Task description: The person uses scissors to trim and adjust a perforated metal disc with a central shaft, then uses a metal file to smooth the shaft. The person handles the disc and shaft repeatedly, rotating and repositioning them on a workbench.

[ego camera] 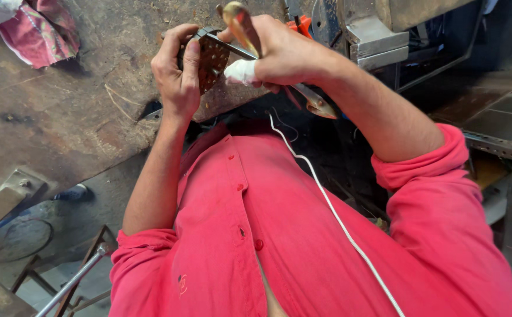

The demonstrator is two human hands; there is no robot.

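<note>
Looking down from my head camera, I see my left hand (177, 76) at about eleven o'clock in the frame, fingers curled shut around a small perforated metal plate (214, 58), thumb laid along its near face and fingertips wrapped over the top edge, so the piece is pinned steady against the edge of the worn workbench (74, 111). My right hand (279, 50) sits at twelve o'clock, touching the plate from the right, its fingers closed around the handles of a pair of pliers (250, 35); one brassy handle sticks up toward the top of the frame while the other end runs down to five o'clock below my palm. I judge the tool crosses the plate's upper edge so I can bite or lever it while the other hand resists the twist. A white bandage (241, 71) wraps one finger of that hand, right beside the plate. Both forearms come up from my rolled red shirt (303, 235) sleeves, elbows spread for leverage. A white cord (326, 202) trails down my chest toward five o'clock. At ten o'clock, well apart, a bundled cloth (33, 29) lies on the bench; a grey metal bracket (373, 38) stands at one o'clock.
</note>
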